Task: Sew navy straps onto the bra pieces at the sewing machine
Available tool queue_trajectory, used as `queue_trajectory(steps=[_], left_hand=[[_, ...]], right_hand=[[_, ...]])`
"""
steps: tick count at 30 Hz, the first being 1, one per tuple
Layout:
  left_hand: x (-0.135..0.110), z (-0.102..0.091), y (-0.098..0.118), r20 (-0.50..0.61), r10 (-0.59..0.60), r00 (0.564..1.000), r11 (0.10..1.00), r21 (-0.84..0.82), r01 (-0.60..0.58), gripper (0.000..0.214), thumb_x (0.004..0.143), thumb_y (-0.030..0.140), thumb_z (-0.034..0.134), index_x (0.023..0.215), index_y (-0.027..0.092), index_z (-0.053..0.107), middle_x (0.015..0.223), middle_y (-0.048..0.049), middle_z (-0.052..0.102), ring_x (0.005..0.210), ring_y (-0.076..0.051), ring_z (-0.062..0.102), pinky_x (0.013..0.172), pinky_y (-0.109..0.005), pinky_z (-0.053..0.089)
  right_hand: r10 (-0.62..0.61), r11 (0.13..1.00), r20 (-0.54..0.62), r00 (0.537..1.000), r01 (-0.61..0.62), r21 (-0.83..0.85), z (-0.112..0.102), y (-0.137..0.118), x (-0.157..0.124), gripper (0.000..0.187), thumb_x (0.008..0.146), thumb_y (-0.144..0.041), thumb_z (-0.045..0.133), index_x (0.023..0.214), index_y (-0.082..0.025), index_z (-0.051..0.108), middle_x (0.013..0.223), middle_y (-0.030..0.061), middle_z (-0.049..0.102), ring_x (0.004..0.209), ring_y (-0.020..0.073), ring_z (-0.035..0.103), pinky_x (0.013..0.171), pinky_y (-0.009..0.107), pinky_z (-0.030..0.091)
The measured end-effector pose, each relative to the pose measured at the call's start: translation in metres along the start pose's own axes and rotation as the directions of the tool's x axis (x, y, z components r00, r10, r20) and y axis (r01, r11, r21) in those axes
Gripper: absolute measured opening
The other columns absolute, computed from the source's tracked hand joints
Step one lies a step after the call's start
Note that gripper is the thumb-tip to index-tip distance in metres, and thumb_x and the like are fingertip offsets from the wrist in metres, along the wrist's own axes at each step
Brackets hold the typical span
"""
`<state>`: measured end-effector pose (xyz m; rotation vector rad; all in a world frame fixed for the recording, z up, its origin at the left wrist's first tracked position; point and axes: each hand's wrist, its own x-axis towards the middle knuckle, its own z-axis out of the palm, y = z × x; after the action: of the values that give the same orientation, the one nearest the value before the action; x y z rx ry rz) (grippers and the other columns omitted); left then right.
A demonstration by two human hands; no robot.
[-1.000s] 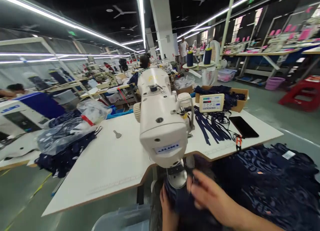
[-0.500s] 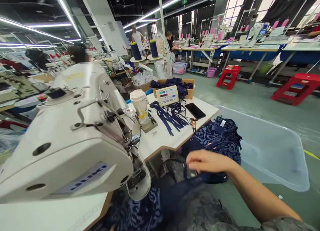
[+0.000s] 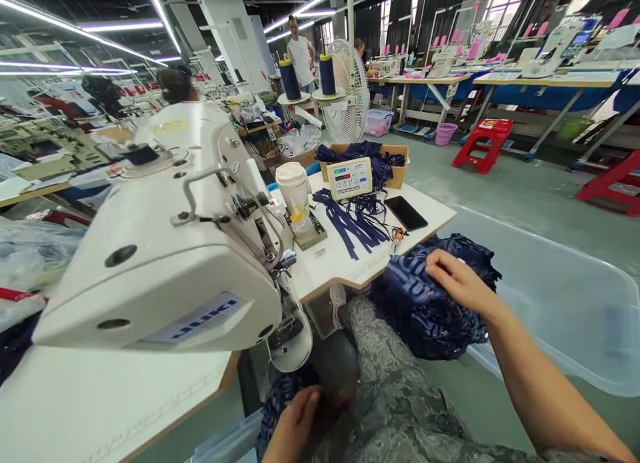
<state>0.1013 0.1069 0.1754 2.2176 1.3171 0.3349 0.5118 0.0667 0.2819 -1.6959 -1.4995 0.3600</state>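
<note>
My right hand (image 3: 459, 283) is closed in a pinch on a navy patterned fabric piece (image 3: 413, 276), held over a pile of the same dark fabric (image 3: 435, 333) beside the table corner. The lifted part is smeared by motion. Low in the view, my left hand (image 3: 295, 424) is curled beside more navy patterned fabric (image 3: 273, 409), below the sewing machine's arm end. Its fingertips are partly hidden, and I cannot make out what they hold. The white JUKI sewing machine (image 3: 165, 276) stands to the left of both hands.
On the white table (image 3: 345, 266) are navy strips (image 3: 350, 226), a control panel (image 3: 350, 178), a lidded cup (image 3: 293, 193), a phone (image 3: 406, 213) and orange-handled snips (image 3: 398, 238). A cardboard box (image 3: 399, 176) stands behind. A clear plastic tub (image 3: 565, 283) lies at right.
My right hand has moved up and right onto the pile with patterned fabric in its fingers. The dark fabric across my lap is gone from there. My left hand has come into view.
</note>
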Motion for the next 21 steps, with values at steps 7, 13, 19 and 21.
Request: queue_trajectory(steps=[7, 13, 19, 21], left_hand=[[0.028, 0.003, 0.068, 0.410, 0.156, 0.899, 0.093, -0.912, 0.400, 0.068, 0.089, 0.073, 0.037, 0.124, 0.020, 0.062, 0.117, -0.0123, 0.066, 0.109, -0.027, 0.062, 0.092, -0.043, 0.052], [0.016, -0.027, 0.026, 0.167, -0.496, 0.852, -0.104, -0.986, 0.132, 0.025, 0.078, 0.032, 0.074, 0.100, 0.022, 0.069, 0.071, 0.0050, 0.065, 0.042, -0.004, 0.046, 0.044, -0.013, 0.043], [-0.021, -0.065, 0.068, 0.038, -0.484, 0.874, 0.374, -0.894, 0.246, 0.041, 0.079, 0.058, 0.068, 0.082, 0.018, 0.066, 0.070, 0.0002, 0.063, 0.044, -0.011, 0.052, 0.048, -0.023, 0.046], [-0.029, -0.074, 0.088, -0.043, -0.366, 0.930, 0.613, -0.763, 0.206, 0.048, 0.085, 0.064, 0.056, 0.083, 0.017, 0.067, 0.068, -0.0020, 0.063, 0.049, -0.014, 0.054, 0.055, -0.026, 0.049]], right_hand=[[-0.343, 0.930, 0.508, 0.790, 0.210, 0.303, 0.069, -0.102, -0.022, 0.012, 0.099, -0.027, 0.051, 0.089, -0.021, 0.054, 0.091, 0.0009, 0.055, 0.084, 0.0148, 0.054, 0.075, 0.024, 0.043], [-0.275, 0.961, 0.635, 0.722, 0.185, 0.205, 0.118, -0.094, -0.029, 0.010, 0.098, -0.030, 0.055, 0.097, -0.020, 0.057, 0.097, 0.0025, 0.059, 0.084, 0.0171, 0.058, 0.075, 0.027, 0.047], [-0.483, 0.826, 0.497, 0.721, 0.187, 0.532, 0.138, -0.127, -0.025, 0.054, 0.095, -0.055, 0.050, 0.130, -0.015, 0.050, 0.124, 0.0129, 0.058, 0.117, 0.0252, 0.052, 0.105, 0.036, 0.036], [-0.491, 0.812, 0.570, 0.658, 0.111, 0.573, 0.139, -0.140, -0.025, 0.045, 0.095, -0.050, 0.053, 0.126, -0.018, 0.054, 0.113, 0.0076, 0.064, 0.105, 0.0220, 0.059, 0.096, 0.031, 0.042]])
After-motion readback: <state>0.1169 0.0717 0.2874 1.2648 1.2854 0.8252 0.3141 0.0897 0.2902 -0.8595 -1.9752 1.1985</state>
